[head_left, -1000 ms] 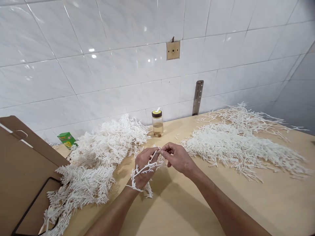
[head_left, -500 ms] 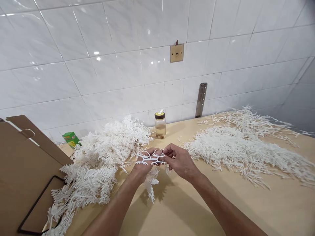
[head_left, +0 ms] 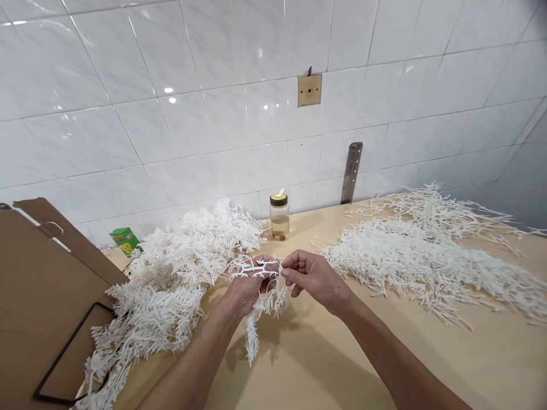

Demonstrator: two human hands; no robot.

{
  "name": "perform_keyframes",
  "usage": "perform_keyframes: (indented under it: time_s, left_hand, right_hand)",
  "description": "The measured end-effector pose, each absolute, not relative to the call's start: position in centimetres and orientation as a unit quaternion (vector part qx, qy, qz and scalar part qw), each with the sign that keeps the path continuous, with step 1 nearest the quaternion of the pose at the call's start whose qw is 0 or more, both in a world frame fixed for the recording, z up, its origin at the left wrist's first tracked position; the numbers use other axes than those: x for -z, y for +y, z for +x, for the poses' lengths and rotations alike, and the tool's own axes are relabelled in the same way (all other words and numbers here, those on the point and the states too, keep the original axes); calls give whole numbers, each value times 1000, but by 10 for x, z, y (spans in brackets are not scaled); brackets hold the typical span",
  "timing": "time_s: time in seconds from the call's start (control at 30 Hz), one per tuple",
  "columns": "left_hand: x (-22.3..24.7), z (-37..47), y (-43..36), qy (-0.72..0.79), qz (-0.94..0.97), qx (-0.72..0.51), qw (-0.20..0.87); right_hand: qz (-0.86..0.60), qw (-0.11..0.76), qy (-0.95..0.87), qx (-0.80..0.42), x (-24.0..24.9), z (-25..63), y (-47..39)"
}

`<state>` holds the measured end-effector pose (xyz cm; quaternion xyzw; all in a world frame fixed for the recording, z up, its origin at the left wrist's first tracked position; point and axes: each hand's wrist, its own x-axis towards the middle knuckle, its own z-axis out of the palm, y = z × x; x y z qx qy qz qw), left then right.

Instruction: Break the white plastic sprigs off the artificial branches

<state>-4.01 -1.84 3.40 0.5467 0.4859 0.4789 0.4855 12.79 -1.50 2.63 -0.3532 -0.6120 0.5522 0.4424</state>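
Note:
Over the middle of the table, my left hand point(head_left: 248, 287) is closed around a white plastic branch point(head_left: 255, 269) with thin forked twigs lying across its fingers. More white sprigs point(head_left: 253, 336) dangle below that hand. My right hand point(head_left: 310, 276) pinches the branch's right end between thumb and fingertips, close to the left fingers. The exact joint between the fingertips is too small to make out. To the left lies a big heap of bushy white plastic branches point(head_left: 179, 279). On the right is a flatter pile of thinner white stems point(head_left: 427, 256).
A lidded jar of pale liquid point(head_left: 279, 219) stands near the tiled wall. At far left are a cardboard box point(head_left: 47, 307), a black wire frame point(head_left: 64, 350) and a green carton point(head_left: 125, 241). A metal bracket point(head_left: 352, 171) leans at the wall.
The branch in my hands has shifted slightly up and left. The dangling sprigs have swung and hang lower. Both hands stay close together in nearly the same place.

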Motion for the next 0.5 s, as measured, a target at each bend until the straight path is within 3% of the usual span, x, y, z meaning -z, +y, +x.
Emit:
perform_keyframes:
  time_s: [0.13, 0.5]
  left_hand:
    - [-36, -40, -20, 457, 503, -462, 570]
    - [-37, -44, -22, 482, 620, -428, 447]
  right_hand:
    - [-343, 429, -583, -599, -23, 129, -12]
    - [-383, 436, -628, -519, -10, 128, -6]
